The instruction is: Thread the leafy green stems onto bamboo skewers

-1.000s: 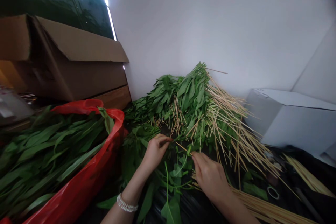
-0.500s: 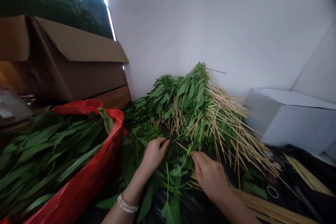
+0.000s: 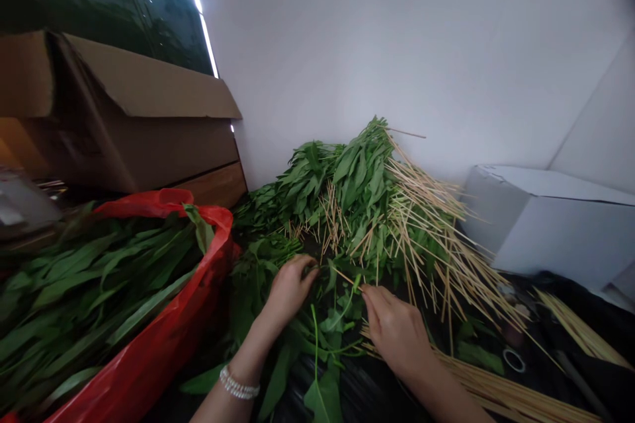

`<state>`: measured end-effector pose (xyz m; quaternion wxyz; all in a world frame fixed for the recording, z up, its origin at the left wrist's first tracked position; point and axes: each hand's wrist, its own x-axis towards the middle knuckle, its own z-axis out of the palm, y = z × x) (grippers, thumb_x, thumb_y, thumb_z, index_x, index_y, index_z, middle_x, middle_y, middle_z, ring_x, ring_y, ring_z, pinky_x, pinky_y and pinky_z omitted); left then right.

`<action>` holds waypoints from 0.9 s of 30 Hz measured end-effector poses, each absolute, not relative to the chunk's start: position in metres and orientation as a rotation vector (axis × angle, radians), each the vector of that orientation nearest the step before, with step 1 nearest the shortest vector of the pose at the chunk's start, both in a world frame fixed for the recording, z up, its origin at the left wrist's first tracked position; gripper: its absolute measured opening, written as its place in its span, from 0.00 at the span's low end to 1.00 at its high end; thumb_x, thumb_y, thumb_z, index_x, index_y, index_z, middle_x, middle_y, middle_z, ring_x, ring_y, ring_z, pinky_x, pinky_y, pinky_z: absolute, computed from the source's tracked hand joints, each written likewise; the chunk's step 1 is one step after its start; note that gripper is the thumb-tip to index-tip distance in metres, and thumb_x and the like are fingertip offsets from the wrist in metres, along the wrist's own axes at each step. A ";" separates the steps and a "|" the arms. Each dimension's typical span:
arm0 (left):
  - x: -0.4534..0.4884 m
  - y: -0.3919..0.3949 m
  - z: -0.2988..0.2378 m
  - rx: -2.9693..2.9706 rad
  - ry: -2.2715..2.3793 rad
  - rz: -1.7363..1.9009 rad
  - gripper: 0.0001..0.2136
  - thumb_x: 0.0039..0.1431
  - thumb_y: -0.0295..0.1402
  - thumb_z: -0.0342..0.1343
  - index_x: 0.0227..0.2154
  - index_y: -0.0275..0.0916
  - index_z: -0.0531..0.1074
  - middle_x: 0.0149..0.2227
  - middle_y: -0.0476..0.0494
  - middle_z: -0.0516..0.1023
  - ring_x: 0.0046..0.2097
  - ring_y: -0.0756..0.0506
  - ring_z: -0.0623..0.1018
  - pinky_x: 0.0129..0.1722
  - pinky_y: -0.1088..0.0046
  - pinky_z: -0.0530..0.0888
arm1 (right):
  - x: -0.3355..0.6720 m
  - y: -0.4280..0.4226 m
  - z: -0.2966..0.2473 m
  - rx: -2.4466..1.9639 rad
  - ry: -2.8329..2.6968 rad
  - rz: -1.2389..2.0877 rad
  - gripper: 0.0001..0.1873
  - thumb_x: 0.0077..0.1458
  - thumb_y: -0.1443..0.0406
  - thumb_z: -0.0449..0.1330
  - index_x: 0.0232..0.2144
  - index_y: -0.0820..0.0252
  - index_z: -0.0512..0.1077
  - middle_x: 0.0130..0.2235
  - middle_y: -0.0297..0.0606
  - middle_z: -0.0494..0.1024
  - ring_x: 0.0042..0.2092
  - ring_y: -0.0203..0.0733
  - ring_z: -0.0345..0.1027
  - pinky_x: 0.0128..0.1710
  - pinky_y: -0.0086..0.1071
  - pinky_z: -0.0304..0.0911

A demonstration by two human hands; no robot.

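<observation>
Between the fingertips of my right hand point(image 3: 397, 327) is a thin bamboo stick point(image 3: 344, 274), its tip pointing left. A green leaf stem point(image 3: 356, 284) sits on the stick close to those fingers, and a leaf hangs below it. My left hand point(image 3: 292, 284), with a white beaded bracelet point(image 3: 239, 384) on the wrist, is left of the stick's tip. Its thumb and forefinger are curled towards each other among the greens; anything they hold is too small to make out. Loose green leaves point(image 3: 325, 396) lie under and between both hands.
Leaves threaded on sticks form a heap point(image 3: 367, 172) against the white wall. A red plastic bag point(image 3: 169, 337) full of leaves stands left, before a cardboard box point(image 3: 169, 145). Bare sticks point(image 3: 510, 390) lie at lower right, near a tape roll point(image 3: 514, 361) and a white box point(image 3: 560, 231).
My left thumb and forefinger have curled in a little and shifted slightly left. My right hand keeps its hold on the bamboo stick, almost still.
</observation>
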<state>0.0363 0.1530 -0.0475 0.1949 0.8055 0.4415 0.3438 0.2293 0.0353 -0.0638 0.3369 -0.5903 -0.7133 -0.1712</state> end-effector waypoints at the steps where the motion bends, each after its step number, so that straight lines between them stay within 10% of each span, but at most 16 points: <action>1: 0.037 0.154 -0.046 2.145 1.191 1.054 0.07 0.57 0.31 0.55 0.36 0.38 0.77 0.38 0.42 0.79 0.41 0.43 0.76 0.43 0.69 0.69 | 0.229 0.035 -0.064 -1.537 -1.859 -0.443 0.16 0.65 0.68 0.43 0.39 0.60 0.72 0.32 0.37 0.77 0.32 0.37 0.73 0.30 0.27 0.59; 8: 0.038 0.153 -0.034 1.040 0.785 1.168 0.15 0.42 0.35 0.69 0.34 0.36 0.79 0.27 0.50 0.76 0.27 0.55 0.71 0.29 0.82 0.67 | 0.230 0.036 -0.064 -1.532 -1.858 -0.428 0.15 0.65 0.68 0.44 0.39 0.60 0.71 0.32 0.37 0.77 0.31 0.37 0.73 0.29 0.28 0.59; 13: 0.035 0.154 -0.030 0.790 0.595 1.173 0.19 0.41 0.34 0.71 0.39 0.37 0.78 0.38 0.46 0.78 0.31 0.55 0.73 0.28 0.83 0.69 | 0.230 0.036 -0.065 -1.538 -1.859 -0.431 0.15 0.65 0.68 0.44 0.38 0.60 0.71 0.31 0.36 0.77 0.31 0.37 0.73 0.29 0.28 0.59; 23: 0.035 0.146 -0.035 1.880 1.150 1.886 0.16 0.57 0.32 0.58 0.49 0.41 0.70 0.41 0.44 0.80 0.45 0.46 0.76 0.49 0.68 0.68 | 0.230 0.036 -0.065 -1.540 -1.862 -0.421 0.16 0.65 0.68 0.44 0.39 0.60 0.72 0.32 0.37 0.77 0.31 0.37 0.73 0.29 0.28 0.59; 27: 0.036 0.144 -0.037 2.029 1.102 1.730 0.06 0.55 0.33 0.60 0.36 0.40 0.74 0.34 0.46 0.79 0.36 0.47 0.76 0.39 0.72 0.71 | 0.230 0.036 -0.064 -1.532 -1.852 -0.421 0.16 0.65 0.68 0.44 0.39 0.60 0.71 0.31 0.36 0.77 0.31 0.37 0.73 0.29 0.28 0.58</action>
